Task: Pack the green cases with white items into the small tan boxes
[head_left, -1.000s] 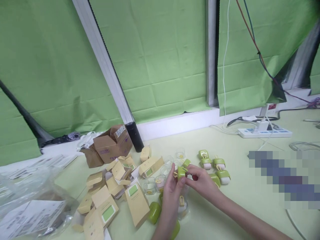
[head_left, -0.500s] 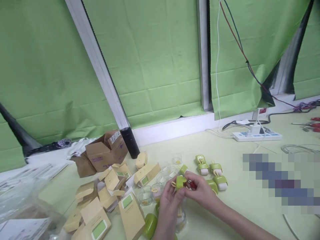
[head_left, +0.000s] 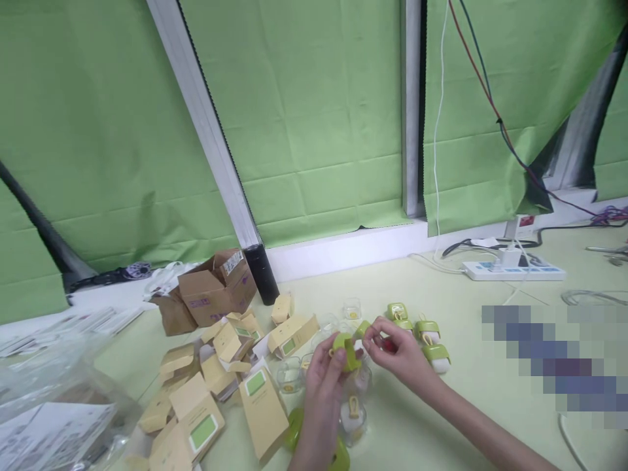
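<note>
My left hand (head_left: 321, 376) is closed around a small green plastic cover (head_left: 346, 350) with a yellow loop on its side. To its right, my right hand (head_left: 400, 347) is raised in a pinch, a little apart from the cover. A small red object (head_left: 389, 345) shows inside its curled fingers; its kind is hidden. Beneath and around my hands lie clear rounded cases (head_left: 353, 418). Green covers (head_left: 294, 428) lie by my left wrist, and several green-and-white cases (head_left: 436, 358) with loops stand past my right hand.
Opened yellow cartons (head_left: 265, 412) are heaped on the left, with a brown cardboard box (head_left: 216, 291) behind. Plastic bags and printed sheets (head_left: 63, 432) lie at the near left. A white power strip (head_left: 515, 271) and cables are at the back right. Green cloth covers the wall.
My right hand has drawn away from the green cover, up and slightly right. The cover has turned in my left hand, showing its open side. The view has shifted slightly left.
</note>
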Demonstrator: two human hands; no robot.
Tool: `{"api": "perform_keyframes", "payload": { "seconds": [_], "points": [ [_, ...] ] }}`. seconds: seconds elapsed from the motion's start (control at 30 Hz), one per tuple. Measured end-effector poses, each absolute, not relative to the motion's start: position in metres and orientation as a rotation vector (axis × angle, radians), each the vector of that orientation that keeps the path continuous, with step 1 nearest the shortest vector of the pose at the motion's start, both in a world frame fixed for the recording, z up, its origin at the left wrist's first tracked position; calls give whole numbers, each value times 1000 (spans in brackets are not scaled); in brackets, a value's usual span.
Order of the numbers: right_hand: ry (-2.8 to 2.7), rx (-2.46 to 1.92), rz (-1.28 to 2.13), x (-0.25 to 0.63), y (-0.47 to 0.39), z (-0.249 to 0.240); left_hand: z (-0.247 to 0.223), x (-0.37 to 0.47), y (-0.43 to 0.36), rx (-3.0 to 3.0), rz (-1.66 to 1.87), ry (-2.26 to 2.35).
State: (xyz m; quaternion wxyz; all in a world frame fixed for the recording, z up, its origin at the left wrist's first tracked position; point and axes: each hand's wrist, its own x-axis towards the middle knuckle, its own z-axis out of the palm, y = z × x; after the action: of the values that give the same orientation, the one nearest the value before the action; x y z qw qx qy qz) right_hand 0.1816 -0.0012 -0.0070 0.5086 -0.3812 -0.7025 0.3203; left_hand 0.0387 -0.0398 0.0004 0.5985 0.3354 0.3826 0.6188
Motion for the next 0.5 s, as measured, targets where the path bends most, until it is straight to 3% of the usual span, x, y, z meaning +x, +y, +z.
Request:
{"api": "perform_keyframes", "payload": {
  "seconds": [0.33, 0.5],
  "points": [
    [-1823, -1049, 713, 176, 6, -17, 6, 41, -42, 888, 1532, 1089],
    [-1917, -1250, 560, 186, 18, -24, 13, 8, -62, 1404, 1548, 1425]
  ]
}}
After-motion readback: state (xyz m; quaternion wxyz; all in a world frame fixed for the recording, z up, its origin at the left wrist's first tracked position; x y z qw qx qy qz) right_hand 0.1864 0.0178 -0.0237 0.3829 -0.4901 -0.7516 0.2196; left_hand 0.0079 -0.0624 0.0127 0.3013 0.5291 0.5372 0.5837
